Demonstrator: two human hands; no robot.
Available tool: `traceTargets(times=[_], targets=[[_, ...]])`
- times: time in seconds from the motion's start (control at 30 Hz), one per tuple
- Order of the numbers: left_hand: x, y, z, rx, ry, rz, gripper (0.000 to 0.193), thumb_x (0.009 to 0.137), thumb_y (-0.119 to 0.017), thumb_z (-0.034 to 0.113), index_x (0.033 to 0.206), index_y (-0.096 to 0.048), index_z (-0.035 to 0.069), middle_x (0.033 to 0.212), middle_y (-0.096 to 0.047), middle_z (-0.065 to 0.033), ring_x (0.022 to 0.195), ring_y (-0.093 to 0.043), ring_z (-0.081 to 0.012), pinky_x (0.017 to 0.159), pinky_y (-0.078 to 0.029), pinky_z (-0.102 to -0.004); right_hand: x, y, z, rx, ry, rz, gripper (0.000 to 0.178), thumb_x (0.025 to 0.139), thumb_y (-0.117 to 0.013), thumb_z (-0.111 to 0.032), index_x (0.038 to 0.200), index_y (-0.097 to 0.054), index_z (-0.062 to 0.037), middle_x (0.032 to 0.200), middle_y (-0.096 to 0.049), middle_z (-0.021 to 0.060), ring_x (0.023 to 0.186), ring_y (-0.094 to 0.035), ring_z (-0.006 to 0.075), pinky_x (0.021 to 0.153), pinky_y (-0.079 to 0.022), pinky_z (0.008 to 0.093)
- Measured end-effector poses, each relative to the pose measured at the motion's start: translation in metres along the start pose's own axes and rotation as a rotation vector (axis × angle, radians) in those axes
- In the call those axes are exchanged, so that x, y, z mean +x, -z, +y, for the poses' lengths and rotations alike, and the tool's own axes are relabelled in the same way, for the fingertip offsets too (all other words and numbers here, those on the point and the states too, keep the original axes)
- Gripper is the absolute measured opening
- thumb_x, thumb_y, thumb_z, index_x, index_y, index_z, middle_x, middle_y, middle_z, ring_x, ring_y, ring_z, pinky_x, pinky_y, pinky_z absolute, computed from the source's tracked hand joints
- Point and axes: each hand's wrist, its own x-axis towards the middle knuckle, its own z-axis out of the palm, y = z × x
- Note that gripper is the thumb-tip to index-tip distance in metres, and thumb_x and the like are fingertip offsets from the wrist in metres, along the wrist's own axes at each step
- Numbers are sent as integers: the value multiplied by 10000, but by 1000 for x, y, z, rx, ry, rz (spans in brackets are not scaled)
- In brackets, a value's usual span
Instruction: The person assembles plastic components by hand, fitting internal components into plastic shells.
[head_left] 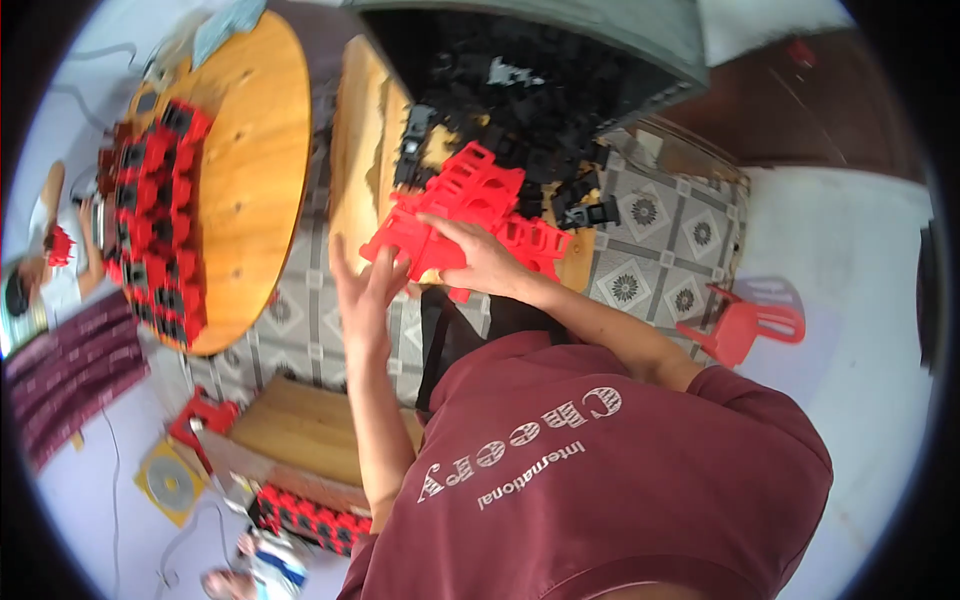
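In front of my body lies a group of bright red moulded plastic parts (470, 190) with slots and rounded openings. My right hand (485, 262) reaches over the nearest one, its fingers and thumb gripping this red plastic part (425, 248). At the left edge of the same part is my left hand (365, 290), fingers spread, with fingertips at or touching the red plastic. Beyond the red parts, black plastic parts (530, 150) are heaped, spilling from a tipped grey bin (640, 40) onto the wooden table (358, 130). My hands hide some of the red edges.
A round wooden table (265, 170) at the left carries rows of red-and-black assemblies (160, 220). A person (60, 250) works beyond it, another person (265, 565) sits lower left. More assemblies (310, 515) lie near a wooden bench (300, 430). A red chair (745, 325) stands right.
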Motion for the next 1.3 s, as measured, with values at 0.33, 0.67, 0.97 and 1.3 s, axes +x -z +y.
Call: traceTargets(times=[0.33,0.67,0.97,1.3], targets=[[-11,40,-26,-494,-74,-412,910,834,-765,327,1537,-214,155,1432,-450,-140,1290,-471,-329,1054,-434,-494,-32,11,-71,588,-40,-313,640,917,-648,-188,1492,-378,-119,1408,-495,81,1165,-548,154,1019,-429,314],[-14,51,-31,-777,196,-164,491,954,-570,309,1386,-482,92,1349,-560,-114,1183,-568,-315,1012,-457,-488,104,194,145,-929,-416,822,339,794,-667,-121,1088,-512,-54,1141,-521,191,979,-629,413,756,-557,470],[-7,35,-48,-725,141,-96,402,1012,-475,306,1386,-455,159,1350,-528,-157,1246,-519,-331,1039,-434,-542,87,162,83,-805,107,906,251,853,-638,-50,1088,-552,-43,930,-663,169,827,-675,365,659,-530,449],[1,-2,-17,-583,-29,-126,359,1016,-485,240,1362,-393,209,1093,-552,-12,963,-577,-144,794,-533,-368,43,46,-40,38,348,90,174,927,-601,-51,1080,-655,12,1089,-644,60,992,-617,149,881,-479,261]])
